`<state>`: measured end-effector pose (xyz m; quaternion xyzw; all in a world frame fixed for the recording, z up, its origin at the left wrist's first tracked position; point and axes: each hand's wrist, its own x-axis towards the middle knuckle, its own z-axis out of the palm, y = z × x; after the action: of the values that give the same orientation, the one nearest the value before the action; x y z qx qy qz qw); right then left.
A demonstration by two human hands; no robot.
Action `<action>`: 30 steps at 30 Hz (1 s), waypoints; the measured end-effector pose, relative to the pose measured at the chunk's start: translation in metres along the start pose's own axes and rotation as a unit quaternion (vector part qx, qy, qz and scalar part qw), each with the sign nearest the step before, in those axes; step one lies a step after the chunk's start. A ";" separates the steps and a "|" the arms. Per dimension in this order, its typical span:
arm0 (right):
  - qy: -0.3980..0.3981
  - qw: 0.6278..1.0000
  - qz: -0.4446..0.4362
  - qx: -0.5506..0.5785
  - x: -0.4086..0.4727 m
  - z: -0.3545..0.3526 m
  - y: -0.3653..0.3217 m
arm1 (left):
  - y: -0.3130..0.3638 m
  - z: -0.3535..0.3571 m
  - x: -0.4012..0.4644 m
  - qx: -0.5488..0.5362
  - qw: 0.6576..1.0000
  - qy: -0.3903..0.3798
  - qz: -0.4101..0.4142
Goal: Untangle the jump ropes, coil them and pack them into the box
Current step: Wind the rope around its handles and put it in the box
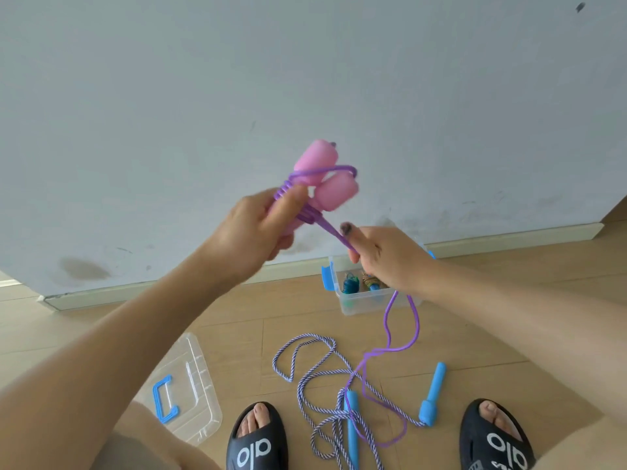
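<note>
My left hand grips the two pink handles of a jump rope, held up in front of the wall. Several turns of its purple cord are wound round the handles. My right hand pinches the purple cord just below the handles, and the slack hangs in a loop down to the floor. On the floor lies a second rope, a blue-and-white braided cord with two blue handles, loosely tangled with the purple slack. The clear box with blue latches stands by the wall, holding coiled ropes.
The box's clear lid with a blue handle lies on the wooden floor at lower left. My two feet in black slippers stand at the bottom edge. A white wall and skirting board close off the far side.
</note>
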<state>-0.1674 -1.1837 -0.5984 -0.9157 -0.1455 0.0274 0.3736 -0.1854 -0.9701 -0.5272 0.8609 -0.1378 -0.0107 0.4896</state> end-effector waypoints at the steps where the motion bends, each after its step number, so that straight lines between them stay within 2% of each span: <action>1: -0.002 1.000 0.003 -0.001 -0.005 0.003 -0.003 | -0.002 -0.003 0.004 -0.027 0.999 0.021 -0.038; 3: -0.018 0.999 -0.017 -0.047 -0.014 0.014 -0.003 | -0.006 -0.007 0.008 -0.068 0.993 0.031 -0.096; 6: -0.090 0.987 -0.036 -0.127 -0.026 0.025 0.003 | -0.008 -0.009 0.008 -0.093 0.989 0.037 -0.106; 9: -0.216 0.966 0.073 -0.120 -0.034 0.024 0.023 | -0.006 -0.016 0.009 -0.124 0.986 0.053 -0.098; 11: -0.260 0.951 0.135 -0.103 -0.038 0.023 0.036 | -0.007 -0.022 0.010 -0.126 0.984 0.072 -0.104; 15: -0.296 0.925 0.144 -0.189 -0.039 0.027 0.050 | -0.020 -0.024 0.011 -0.063 0.987 0.092 -0.115; 18: -0.361 0.870 0.182 -0.282 -0.041 0.022 0.047 | -0.026 -0.015 0.011 0.031 0.992 0.050 -0.112; 19: -0.372 0.867 0.184 -0.276 -0.040 0.019 0.043 | -0.026 -0.012 0.012 0.042 0.993 0.036 -0.107; 20: -0.355 0.888 0.178 -0.231 -0.039 0.015 0.036 | -0.025 -0.009 0.012 0.047 0.993 0.025 -0.101; 22: -0.257 0.955 0.148 -0.018 -0.031 0.004 0.011 | -0.021 -0.003 0.011 0.049 0.995 0.002 -0.092; 23: -0.209 0.961 0.134 0.121 -0.026 -0.001 -0.003 | -0.019 -0.001 0.011 0.049 0.995 -0.011 -0.088; 25: -0.160 0.930 0.105 0.315 -0.017 -0.005 -0.028 | -0.017 0.005 0.011 0.038 0.995 -0.033 -0.082; 28: -0.153 0.921 0.049 0.354 -0.014 0.001 -0.045 | -0.014 0.012 0.011 -0.016 0.995 -0.053 -0.084; 30: -0.145 0.914 0.050 0.375 -0.013 0.007 -0.047 | -0.013 0.014 0.011 -0.031 0.994 -0.061 -0.084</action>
<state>-0.1927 -1.1510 -0.5712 -0.7004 -0.1316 0.2312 0.6623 -0.1744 -0.9783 -0.5444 0.8518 -0.0937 -0.1085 0.5039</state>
